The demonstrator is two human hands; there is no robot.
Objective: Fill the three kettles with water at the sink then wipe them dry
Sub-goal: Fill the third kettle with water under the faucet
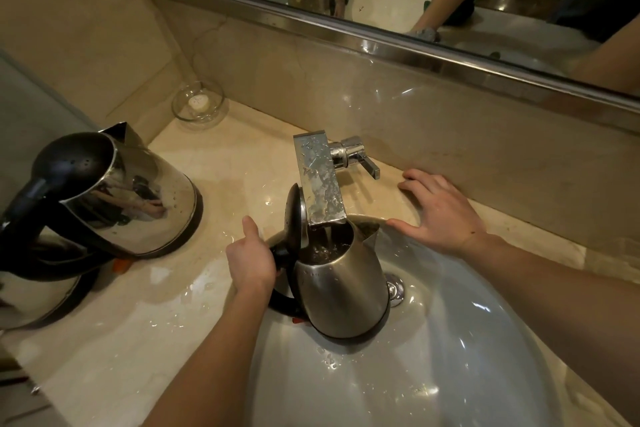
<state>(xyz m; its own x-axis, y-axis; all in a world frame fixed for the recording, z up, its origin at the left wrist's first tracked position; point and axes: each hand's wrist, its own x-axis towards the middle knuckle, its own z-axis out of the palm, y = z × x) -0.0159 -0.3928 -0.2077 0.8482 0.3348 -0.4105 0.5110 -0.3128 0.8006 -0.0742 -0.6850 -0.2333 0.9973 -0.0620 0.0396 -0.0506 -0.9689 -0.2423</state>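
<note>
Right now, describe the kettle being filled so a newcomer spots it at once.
Find the white sink basin with the square chrome faucet over it. Under that faucet is a steel kettle, lid open, left hand gripping its handle. Unlike the kettles on the counter, it is inside the basin.

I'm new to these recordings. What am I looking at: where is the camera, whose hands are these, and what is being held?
There is no machine here. One camera, worn on a person's head, looks down at their own bare hands at a bathroom sink. The left hand grips the black handle of a steel kettle, lid open, under the faucet, and water runs into it. The right hand rests open on the counter, holding nothing. At the left stand a second kettle, part of a third kettle, and a glass dish.
</note>
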